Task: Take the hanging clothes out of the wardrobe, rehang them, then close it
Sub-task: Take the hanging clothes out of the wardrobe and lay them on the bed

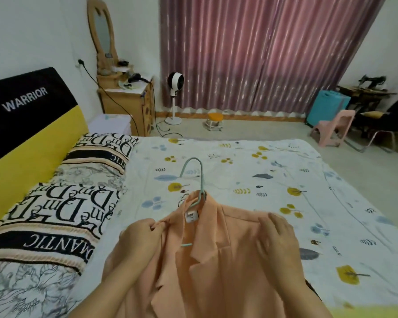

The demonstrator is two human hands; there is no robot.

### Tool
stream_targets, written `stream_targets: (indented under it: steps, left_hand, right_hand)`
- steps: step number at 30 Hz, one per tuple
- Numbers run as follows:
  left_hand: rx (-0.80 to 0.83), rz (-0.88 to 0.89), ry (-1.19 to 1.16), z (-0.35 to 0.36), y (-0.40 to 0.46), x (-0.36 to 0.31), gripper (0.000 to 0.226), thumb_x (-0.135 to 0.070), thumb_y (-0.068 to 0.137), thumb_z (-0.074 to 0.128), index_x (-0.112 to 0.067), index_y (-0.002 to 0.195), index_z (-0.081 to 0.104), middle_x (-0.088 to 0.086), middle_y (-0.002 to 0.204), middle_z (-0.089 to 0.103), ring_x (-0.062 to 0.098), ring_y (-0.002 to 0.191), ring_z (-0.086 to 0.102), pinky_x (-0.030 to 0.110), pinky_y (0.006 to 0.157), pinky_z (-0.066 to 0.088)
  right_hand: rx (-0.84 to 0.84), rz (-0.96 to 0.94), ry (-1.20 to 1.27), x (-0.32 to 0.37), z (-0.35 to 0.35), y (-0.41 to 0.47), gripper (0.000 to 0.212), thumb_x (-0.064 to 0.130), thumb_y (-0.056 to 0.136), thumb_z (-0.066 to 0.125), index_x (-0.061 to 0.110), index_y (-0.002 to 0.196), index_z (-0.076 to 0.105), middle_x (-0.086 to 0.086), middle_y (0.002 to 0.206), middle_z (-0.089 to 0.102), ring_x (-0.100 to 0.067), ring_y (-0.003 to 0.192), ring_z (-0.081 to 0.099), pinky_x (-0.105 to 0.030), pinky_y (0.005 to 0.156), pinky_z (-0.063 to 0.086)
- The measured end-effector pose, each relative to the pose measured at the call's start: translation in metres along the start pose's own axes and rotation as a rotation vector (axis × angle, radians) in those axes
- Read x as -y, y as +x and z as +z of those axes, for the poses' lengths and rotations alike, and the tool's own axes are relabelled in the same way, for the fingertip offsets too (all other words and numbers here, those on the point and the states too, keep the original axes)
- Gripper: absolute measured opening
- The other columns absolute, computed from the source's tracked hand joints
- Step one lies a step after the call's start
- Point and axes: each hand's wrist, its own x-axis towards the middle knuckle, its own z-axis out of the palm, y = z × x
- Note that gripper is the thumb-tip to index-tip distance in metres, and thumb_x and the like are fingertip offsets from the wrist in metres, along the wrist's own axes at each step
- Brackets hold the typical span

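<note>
An orange jacket [214,267] lies face up on the bed [274,180], its collar pointing away from me. A light green hanger [199,177] sits inside it, the hook sticking out past the collar onto the sheet. My left hand [140,235] pinches the fabric of the jacket's left shoulder. My right hand [277,244] rests on the right shoulder, its fingers bent over the cloth. A white label shows inside the neck. The wardrobe is out of view.
Two lettered pillows [62,216] lie along the left by the black and yellow headboard [30,125]. Beyond the bed stand a wooden dresser [126,99], a white fan [175,97], a small orange stool [214,120], a pink chair [333,127] and pink curtains [262,53].
</note>
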Motion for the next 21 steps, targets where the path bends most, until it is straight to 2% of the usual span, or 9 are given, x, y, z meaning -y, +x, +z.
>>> stream_targets:
  steps: [3, 5, 8, 11, 13, 15, 16, 19, 21]
  left_hand:
    - [0.028, -0.049, 0.068, 0.031, 0.035, 0.013, 0.044, -0.041, 0.088, 0.051, -0.01, 0.058, 0.048, 0.002, 0.06, 0.056, 0.028, 0.071, 0.056, 0.032, 0.063, 0.037]
    - [0.049, -0.066, 0.113, 0.055, 0.054, 0.023, 0.046, -0.041, 0.09, 0.05, -0.013, 0.054, 0.043, 0.0, 0.058, 0.052, 0.028, 0.07, 0.054, 0.032, 0.067, 0.034]
    - [0.077, -0.099, 0.163, 0.094, 0.079, 0.041, 0.047, -0.042, 0.091, 0.049, -0.015, 0.053, 0.04, -0.001, 0.057, 0.05, 0.026, 0.069, 0.051, 0.033, 0.071, 0.031]
    - [0.098, -0.119, 0.207, 0.137, 0.095, 0.06, 0.047, -0.047, 0.09, 0.048, -0.017, 0.054, 0.042, -0.001, 0.065, 0.058, 0.026, 0.075, 0.056, 0.032, 0.072, 0.032]
    - [0.114, -0.129, 0.227, 0.167, 0.103, 0.076, 0.049, -0.055, 0.087, 0.048, -0.016, 0.057, 0.049, 0.001, 0.071, 0.065, 0.025, 0.077, 0.059, 0.031, 0.07, 0.034]
    - [0.132, -0.136, 0.264, 0.196, 0.107, 0.095, 0.054, -0.063, 0.084, 0.045, -0.015, 0.063, 0.06, 0.001, 0.074, 0.067, 0.024, 0.077, 0.06, 0.031, 0.072, 0.036]
    - [0.151, -0.143, 0.275, 0.209, 0.108, 0.104, 0.056, -0.064, 0.084, 0.044, -0.015, 0.067, 0.064, 0.002, 0.077, 0.068, 0.025, 0.08, 0.061, 0.031, 0.073, 0.04]
    - [0.221, -0.173, 0.296, 0.241, 0.106, 0.127, 0.048, -0.056, 0.089, 0.043, -0.017, 0.087, 0.07, 0.007, 0.095, 0.07, 0.028, 0.093, 0.062, 0.034, 0.08, 0.047]
    - [0.222, -0.184, 0.306, 0.251, 0.1, 0.132, 0.03, -0.041, 0.091, 0.047, -0.021, 0.102, 0.067, 0.007, 0.11, 0.064, 0.028, 0.107, 0.055, 0.036, 0.086, 0.042]
  right_hand:
    - [0.243, -0.046, -0.084, -0.007, 0.042, -0.005, 0.045, 0.02, 0.074, 0.05, 0.013, 0.119, 0.047, -0.007, 0.127, 0.042, -0.03, 0.117, 0.046, -0.035, 0.102, 0.03]
    - [0.427, -0.013, -0.16, -0.006, 0.063, -0.004, 0.053, 0.034, 0.078, 0.041, 0.012, 0.124, 0.054, -0.012, 0.132, 0.049, -0.032, 0.121, 0.05, -0.035, 0.114, 0.008]
    - [0.638, 0.023, -0.223, -0.002, 0.095, -0.001, 0.056, 0.041, 0.076, 0.037, 0.013, 0.114, 0.066, -0.01, 0.121, 0.063, -0.027, 0.115, 0.059, -0.027, 0.113, -0.014]
    - [0.834, 0.043, -0.206, -0.019, 0.159, -0.002, 0.053, 0.044, 0.084, 0.028, 0.013, 0.121, 0.05, -0.015, 0.145, 0.037, -0.029, 0.129, 0.036, -0.035, 0.116, -0.003]
    - [0.919, 0.146, -0.184, -0.031, 0.2, 0.004, 0.084, 0.053, 0.073, 0.015, 0.001, 0.135, 0.037, -0.019, 0.151, 0.028, -0.034, 0.135, 0.024, -0.047, 0.113, 0.017]
    - [0.989, 0.161, -0.152, -0.042, 0.228, 0.003, 0.102, 0.06, 0.061, -0.007, 0.012, 0.15, 0.003, -0.01, 0.158, -0.007, -0.026, 0.146, -0.007, -0.05, 0.115, 0.006]
    - [1.033, 0.163, -0.133, -0.046, 0.237, -0.002, 0.104, 0.064, 0.057, -0.012, 0.018, 0.15, -0.006, -0.004, 0.157, -0.016, -0.022, 0.145, -0.015, -0.049, 0.115, -0.001]
    - [1.071, 0.177, -0.159, -0.057, 0.265, -0.015, 0.137, 0.083, 0.03, -0.035, 0.022, 0.15, -0.009, 0.0, 0.156, -0.02, -0.02, 0.144, -0.019, -0.05, 0.114, -0.008]
    - [1.051, 0.181, -0.171, -0.06, 0.274, -0.021, 0.138, 0.078, 0.028, -0.042, 0.024, 0.15, -0.007, 0.001, 0.157, -0.019, -0.019, 0.144, -0.018, -0.051, 0.113, -0.01]
